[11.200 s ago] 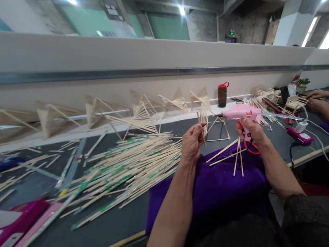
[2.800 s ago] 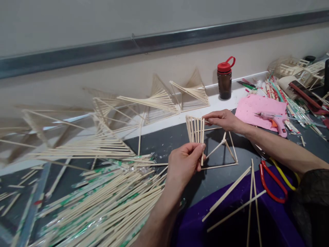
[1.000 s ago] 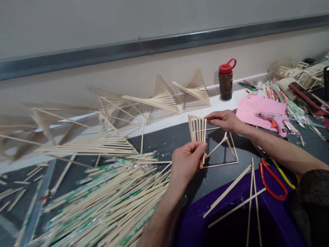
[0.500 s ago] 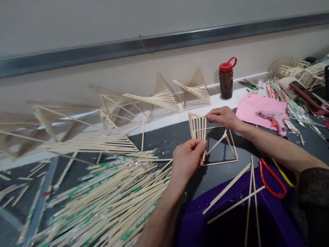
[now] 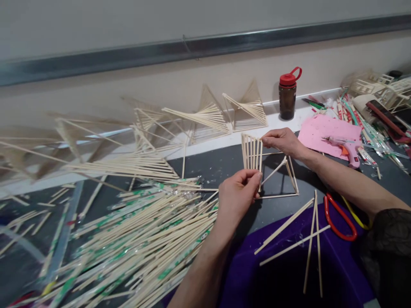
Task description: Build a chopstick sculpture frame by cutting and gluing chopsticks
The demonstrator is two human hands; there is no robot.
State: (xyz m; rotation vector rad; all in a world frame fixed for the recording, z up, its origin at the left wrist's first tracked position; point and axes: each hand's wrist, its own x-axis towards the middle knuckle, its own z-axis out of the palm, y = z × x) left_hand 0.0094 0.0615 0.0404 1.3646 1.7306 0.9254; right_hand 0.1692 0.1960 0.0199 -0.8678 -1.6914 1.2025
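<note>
A small open frame of pale wooden chopsticks [image 5: 278, 196] stands on the dark table, with a row of close-set sticks [image 5: 251, 149] fanning up its left side. My left hand [image 5: 240, 188] is closed, thumb and fingers pinching the lower part of the rightmost chopstick [image 5: 260, 162] in that row. My right hand [image 5: 282, 141] pinches the same stick's upper end at the frame's top corner. Its fingertips partly hide that joint. A whitish blob sits where sticks meet at the frame's peak [image 5: 284, 159].
Many chopsticks in green-marked plastic sleeves [image 5: 154, 231] lie left. Twisted stick structures [image 5: 208, 117] line the wall. A red-lidded bottle [image 5: 287, 96], pink glue gun [image 5: 343, 147] and pink sheet [image 5: 324, 128] are right. Loose sticks and red-handled scissors [image 5: 340, 218] rest on a purple bin [image 5: 244, 261].
The view has shifted slightly, so the scene sits a little higher and mostly further right. Both hands keep nearly the same grip on the stick.
</note>
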